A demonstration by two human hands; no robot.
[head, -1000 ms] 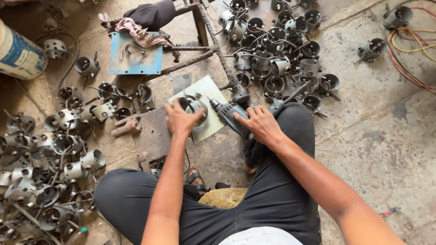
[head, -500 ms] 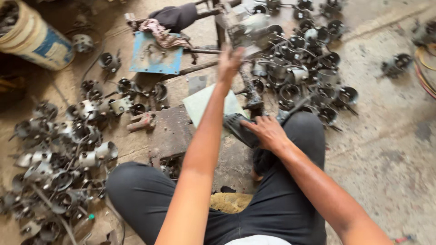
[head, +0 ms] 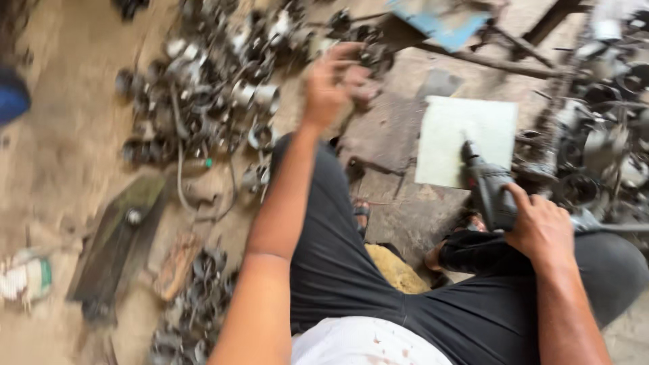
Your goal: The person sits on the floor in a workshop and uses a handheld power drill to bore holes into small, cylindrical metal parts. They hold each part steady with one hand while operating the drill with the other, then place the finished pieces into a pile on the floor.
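Note:
My right hand (head: pixel 541 226) grips a dark power drill (head: pixel 490 189) whose tip rests on a pale square plate (head: pixel 466 128) lying on the floor in front of my knees. My left hand (head: pixel 334 84) is stretched forward and to the left, blurred by motion, at the edge of a heap of grey metal fittings (head: pixel 203 88). Its fingers look curled, and I cannot tell whether it holds anything. I sit on the floor in black trousers (head: pixel 351 270).
A second heap of metal fittings (head: pixel 602 142) lies at the right. A blue metal sheet (head: pixel 439 17) and rusty bars sit at the top. A dark plank (head: pixel 122 236) and crumpled packet (head: pixel 27 277) lie at the left, a yellow cushion (head: pixel 395 267) under me.
My left hand swung from the plate up to the far heap, then across to the left heap. The view turned left with it. My right hand stayed on the drill.

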